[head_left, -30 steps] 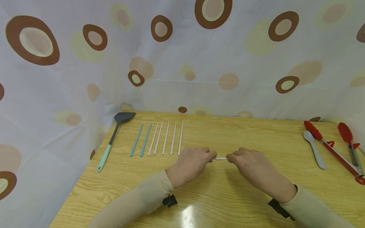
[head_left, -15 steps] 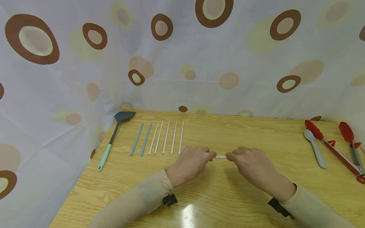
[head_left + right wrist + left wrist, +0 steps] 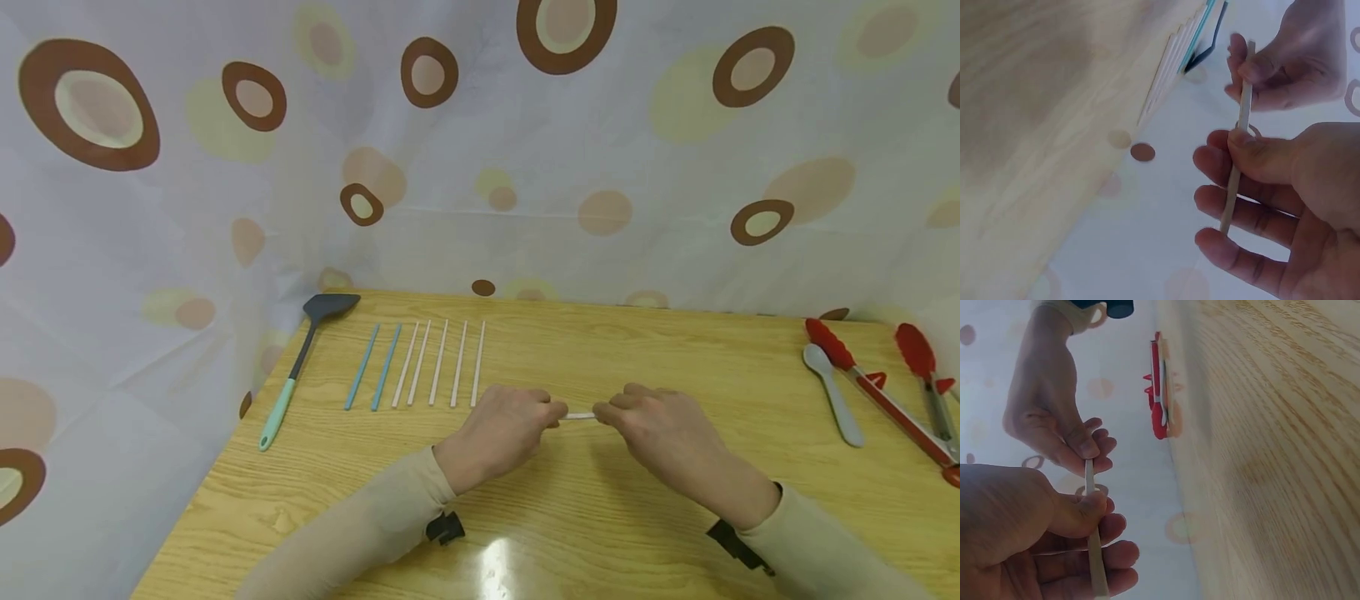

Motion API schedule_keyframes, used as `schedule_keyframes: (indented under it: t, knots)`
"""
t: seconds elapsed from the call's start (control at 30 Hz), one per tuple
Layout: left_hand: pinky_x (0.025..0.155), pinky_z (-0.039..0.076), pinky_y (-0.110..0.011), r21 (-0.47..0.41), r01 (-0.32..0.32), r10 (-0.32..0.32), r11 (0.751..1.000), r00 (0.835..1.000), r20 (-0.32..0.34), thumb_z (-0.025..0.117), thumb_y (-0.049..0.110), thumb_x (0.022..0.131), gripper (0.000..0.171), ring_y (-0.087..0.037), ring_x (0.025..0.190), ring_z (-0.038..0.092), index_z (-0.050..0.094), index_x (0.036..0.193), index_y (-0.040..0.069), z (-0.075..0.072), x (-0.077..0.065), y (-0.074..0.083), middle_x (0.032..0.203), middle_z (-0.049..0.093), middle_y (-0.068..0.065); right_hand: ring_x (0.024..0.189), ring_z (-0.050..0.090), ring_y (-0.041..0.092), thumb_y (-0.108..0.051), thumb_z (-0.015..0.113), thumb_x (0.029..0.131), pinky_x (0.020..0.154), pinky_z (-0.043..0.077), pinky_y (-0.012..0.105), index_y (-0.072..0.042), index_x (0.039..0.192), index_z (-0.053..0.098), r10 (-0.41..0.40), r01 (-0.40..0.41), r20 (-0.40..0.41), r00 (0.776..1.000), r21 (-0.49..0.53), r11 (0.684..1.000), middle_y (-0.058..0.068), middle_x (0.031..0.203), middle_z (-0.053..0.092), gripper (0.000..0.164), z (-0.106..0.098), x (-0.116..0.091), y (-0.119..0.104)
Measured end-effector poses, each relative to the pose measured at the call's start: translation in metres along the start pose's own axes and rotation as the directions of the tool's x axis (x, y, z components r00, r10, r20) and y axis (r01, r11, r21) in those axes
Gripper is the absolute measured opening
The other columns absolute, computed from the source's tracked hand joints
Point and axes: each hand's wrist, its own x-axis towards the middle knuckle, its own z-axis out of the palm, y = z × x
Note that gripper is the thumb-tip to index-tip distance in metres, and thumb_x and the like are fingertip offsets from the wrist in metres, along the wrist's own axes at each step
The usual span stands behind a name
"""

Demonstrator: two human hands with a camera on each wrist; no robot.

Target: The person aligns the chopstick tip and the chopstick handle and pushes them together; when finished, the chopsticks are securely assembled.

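A white chopstick [image 3: 579, 416] is held level above the table by both hands. My left hand [image 3: 501, 429] pinches it between thumb and fingers, and so does my right hand [image 3: 667, 437] a short way along. In the head view only the short stretch between the hands shows. The left wrist view has the chopstick [image 3: 1090, 478] running under the left thumb and across the fingers. From the right wrist, the chopstick [image 3: 1245, 109] crosses the right fingers, its near end lying by the little finger.
Two blue chopsticks [image 3: 362, 367] and several white chopsticks [image 3: 438, 363] lie in a row at the left. Beyond them is a dark spatula [image 3: 298, 358] with a mint handle. A grey spoon [image 3: 832, 393] and red tongs [image 3: 888, 400] lie at the right. A patterned curtain [image 3: 480, 167] surrounds the table.
Both hands stay nearly in place and keep their pinch. The stretch of chopstick between them shows a slightly different face and tilt.
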Motion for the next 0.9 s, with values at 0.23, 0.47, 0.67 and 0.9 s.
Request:
schedule_keyframes:
  t: [0.23, 0.47, 0.67, 0.9]
  knots:
    - [0.038, 0.028, -0.011, -0.092, 0.043, -0.041, 0.995, 0.999, 0.019, 0.066, 0.028, 0.084, 0.008, 0.003, 0.05, 0.045, 0.068, 0.084, 0.021, 0.0, 0.002, 0.001, 0.068, 0.055, 0.012, 0.072, 0.052, 0.019, 0.002, 0.077, 0.065, 0.054, 0.041, 0.029, -0.013, 0.081, 0.067, -0.062, 0.062, -0.002, 0.998, -0.04, 0.997, 0.002, 0.075, 0.059, 0.024, -0.002, 0.005, 0.009]
    - [0.043, 0.033, -0.011, -0.34, 0.106, -0.08, 0.935, 0.993, 0.09, 0.06, 0.026, 0.088, 0.017, 0.001, 0.049, 0.041, 0.064, 0.078, 0.014, 0.001, 0.007, 0.001, 0.064, 0.049, 0.011, 0.09, 0.051, 0.025, 0.0, 0.077, 0.067, 0.078, 0.038, 0.042, -0.011, 0.089, 0.066, -0.071, 0.07, -0.026, 0.997, -0.024, 0.997, 0.005, 0.088, 0.062, 0.027, -0.005, 0.013, 0.013]
    - [0.041, 0.037, -0.012, -0.536, 0.213, -0.155, 0.817, 0.976, 0.152, 0.058, 0.022, 0.09, 0.017, 0.002, 0.045, 0.045, 0.062, 0.078, 0.011, 0.006, 0.012, -0.004, 0.061, 0.05, 0.012, 0.108, 0.046, 0.032, -0.014, 0.08, 0.068, 0.081, 0.039, 0.048, -0.008, 0.113, 0.06, -0.01, 0.01, -0.099, 0.995, -0.004, 1.0, 0.014, 0.117, 0.052, 0.05, -0.001, 0.021, 0.016]
    - [0.044, 0.043, -0.015, -0.666, 0.321, -0.254, 0.674, 0.947, 0.198, 0.06, 0.019, 0.089, 0.016, 0.0, 0.046, 0.053, 0.063, 0.08, 0.006, 0.014, 0.019, -0.017, 0.064, 0.057, 0.008, 0.107, 0.047, 0.03, -0.01, 0.075, 0.074, 0.074, 0.046, 0.04, -0.004, 0.119, 0.055, 0.066, -0.051, -0.107, 0.992, 0.143, 0.988, 0.016, 0.124, 0.045, 0.05, 0.012, 0.035, 0.025]
